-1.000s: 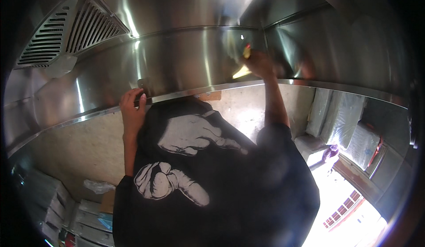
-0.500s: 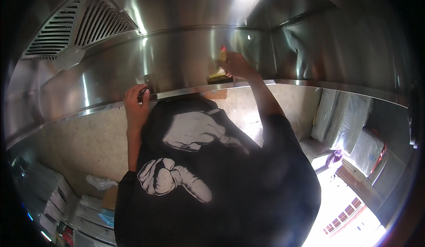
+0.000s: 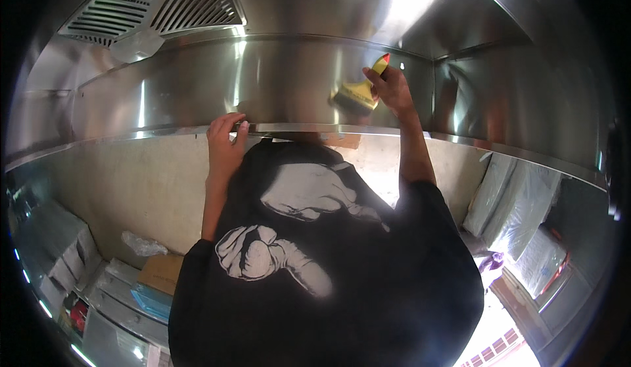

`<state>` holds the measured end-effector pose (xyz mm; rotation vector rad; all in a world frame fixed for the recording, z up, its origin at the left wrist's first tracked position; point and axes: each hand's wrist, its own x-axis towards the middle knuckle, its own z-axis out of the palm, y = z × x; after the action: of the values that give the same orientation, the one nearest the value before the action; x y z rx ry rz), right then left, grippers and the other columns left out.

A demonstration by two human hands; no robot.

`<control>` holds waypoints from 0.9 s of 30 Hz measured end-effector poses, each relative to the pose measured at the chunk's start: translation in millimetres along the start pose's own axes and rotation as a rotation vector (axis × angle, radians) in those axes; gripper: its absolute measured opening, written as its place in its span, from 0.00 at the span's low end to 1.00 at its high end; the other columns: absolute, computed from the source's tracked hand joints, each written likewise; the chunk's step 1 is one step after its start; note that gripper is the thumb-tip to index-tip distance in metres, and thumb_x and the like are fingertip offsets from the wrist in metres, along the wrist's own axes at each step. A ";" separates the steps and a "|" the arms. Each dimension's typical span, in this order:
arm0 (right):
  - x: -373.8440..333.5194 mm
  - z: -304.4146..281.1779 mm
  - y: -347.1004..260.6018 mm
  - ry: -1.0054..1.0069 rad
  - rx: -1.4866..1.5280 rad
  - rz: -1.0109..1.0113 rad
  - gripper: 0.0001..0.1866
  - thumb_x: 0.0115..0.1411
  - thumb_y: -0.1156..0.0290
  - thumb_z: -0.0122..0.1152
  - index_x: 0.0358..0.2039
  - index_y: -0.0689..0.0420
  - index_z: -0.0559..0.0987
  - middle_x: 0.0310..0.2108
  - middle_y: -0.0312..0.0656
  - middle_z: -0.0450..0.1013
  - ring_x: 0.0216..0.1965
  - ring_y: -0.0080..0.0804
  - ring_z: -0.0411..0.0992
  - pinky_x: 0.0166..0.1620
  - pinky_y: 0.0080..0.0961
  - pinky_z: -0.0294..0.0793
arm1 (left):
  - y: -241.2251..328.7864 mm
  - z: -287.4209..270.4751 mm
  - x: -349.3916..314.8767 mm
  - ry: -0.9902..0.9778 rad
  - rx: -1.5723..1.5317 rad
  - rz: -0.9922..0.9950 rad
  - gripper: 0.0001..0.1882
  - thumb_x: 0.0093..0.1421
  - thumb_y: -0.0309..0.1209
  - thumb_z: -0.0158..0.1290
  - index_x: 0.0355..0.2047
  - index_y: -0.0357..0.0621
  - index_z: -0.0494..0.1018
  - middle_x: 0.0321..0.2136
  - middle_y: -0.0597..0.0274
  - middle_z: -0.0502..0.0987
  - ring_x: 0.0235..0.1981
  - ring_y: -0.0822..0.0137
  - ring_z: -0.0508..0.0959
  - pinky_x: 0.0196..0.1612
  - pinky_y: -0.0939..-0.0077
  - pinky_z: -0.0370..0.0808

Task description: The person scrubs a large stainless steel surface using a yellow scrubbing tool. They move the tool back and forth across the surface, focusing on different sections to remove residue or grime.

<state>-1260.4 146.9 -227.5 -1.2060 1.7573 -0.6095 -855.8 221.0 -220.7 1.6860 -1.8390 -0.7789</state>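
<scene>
My right hand [image 3: 396,94] grips a flat yellow paintbrush [image 3: 357,93] by its red-tipped handle. The handle tilts up to the right, and the wide dark bristles point down to the left. They lie over the lower part of a shiny stainless-steel panel [image 3: 282,81]; whether they touch it, I cannot tell. Farther left, my left hand [image 3: 227,140] has its fingers bent over the steel rim [image 3: 296,129] along the panel's lower edge, with the thumb close beside it.
Slotted vent grilles [image 3: 197,2] sit at the upper left. The panel meets a dented steel side wall [image 3: 483,97] on the right. Down left are a cardboard box [image 3: 160,271] and a blue item [image 3: 150,301]; plastic-wrapped panels [image 3: 522,196] lean at the right.
The brush has gone from nearly upright to slanted, its bristles lifted off the rim. My right hand has shifted a little right. My left hand still holds the rim, while the view has shifted.
</scene>
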 end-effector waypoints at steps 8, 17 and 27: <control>22.3 55.5 -28.7 -0.227 0.089 0.004 0.19 0.65 0.57 0.66 0.30 0.62 0.78 0.19 0.35 0.72 0.19 0.21 0.72 0.23 0.22 0.72 | -17.3 -12.0 -28.7 0.139 0.015 -0.047 0.10 0.63 0.34 0.57 0.42 0.45 0.79 0.44 0.59 0.80 0.52 0.55 0.75 0.59 0.59 0.66; -7.8 159.3 -110.7 -0.308 0.337 -0.109 0.12 0.66 0.71 0.59 0.44 0.67 0.77 0.27 0.43 0.77 0.24 0.27 0.77 0.27 0.22 0.76 | -70.5 -66.8 -71.4 0.346 0.013 -0.193 0.10 0.63 0.33 0.57 0.43 0.45 0.79 0.45 0.60 0.79 0.50 0.56 0.74 0.58 0.59 0.64; -30.2 390.2 -240.8 -0.418 0.632 0.002 0.14 0.66 0.65 0.58 0.40 0.64 0.76 0.23 0.43 0.73 0.21 0.32 0.74 0.27 0.27 0.73 | -210.9 -189.4 -159.0 0.524 -0.058 -0.383 0.10 0.61 0.30 0.58 0.43 0.44 0.79 0.43 0.53 0.80 0.47 0.49 0.77 0.55 0.56 0.69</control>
<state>-802.6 110.2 -214.5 -0.8081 1.0930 -0.7719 -560.1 354.5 -238.9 1.9972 -1.1491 -0.4605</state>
